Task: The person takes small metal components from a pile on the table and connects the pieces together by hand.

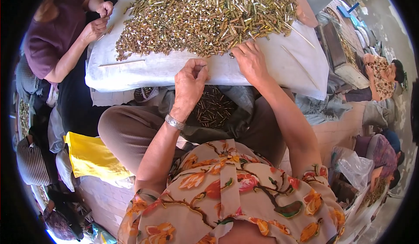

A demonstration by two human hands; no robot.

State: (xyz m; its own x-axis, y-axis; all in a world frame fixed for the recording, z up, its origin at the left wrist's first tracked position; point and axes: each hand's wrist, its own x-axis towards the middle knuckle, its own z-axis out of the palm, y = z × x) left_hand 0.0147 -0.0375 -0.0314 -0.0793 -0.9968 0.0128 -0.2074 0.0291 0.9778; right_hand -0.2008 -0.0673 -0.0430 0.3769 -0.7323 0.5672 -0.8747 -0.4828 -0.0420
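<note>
A wide heap of small brass-coloured metal pieces covers the far part of the white cloth-covered table; short rings and caps lie to the left and longer tubes to the right. Over the near edge, my left hand is closed, thumb and fingertips pressed together; whatever is between them is hidden or too small to name. My right hand reaches to the heap's near edge with its fingers bent together, a small metal piece at the fingertips. Below, a dark bag between my legs holds many slim metal tubes.
Thin sticks lie on the cloth, one at left and another at right. A person in a purple top works at the table's left side. Yellow cloth lies beside my left knee. Several other people sit farther off on both sides.
</note>
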